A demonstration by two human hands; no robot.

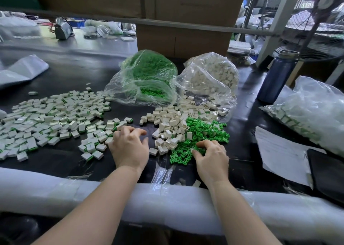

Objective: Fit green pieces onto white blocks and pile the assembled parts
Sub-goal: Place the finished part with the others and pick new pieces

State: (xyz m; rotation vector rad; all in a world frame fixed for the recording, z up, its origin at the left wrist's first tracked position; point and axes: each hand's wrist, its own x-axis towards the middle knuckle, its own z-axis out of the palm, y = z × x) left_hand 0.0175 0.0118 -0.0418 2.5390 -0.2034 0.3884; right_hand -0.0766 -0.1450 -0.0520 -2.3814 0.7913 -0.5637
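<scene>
Loose green pieces (202, 131) lie in a heap on the black table, beside a heap of bare white blocks (171, 125). A wide spread of assembled white-and-green parts (55, 118) covers the left side. My left hand (130, 148) hovers between the assembled spread and the white blocks, fingers loosely curled, holding nothing that I can see. My right hand (211, 156) rests on the near edge of the green heap and pinches a green piece (195, 149) between thumb and fingertips.
A clear bag of green pieces (147, 77) and a clear bag of white blocks (214, 77) sit behind the heaps. A dark blue bottle (275, 77), a bag of assembled parts (307, 114), papers (281, 153) and a black tablet (327, 172) stand right. White foam padding (167, 196) lines the near edge.
</scene>
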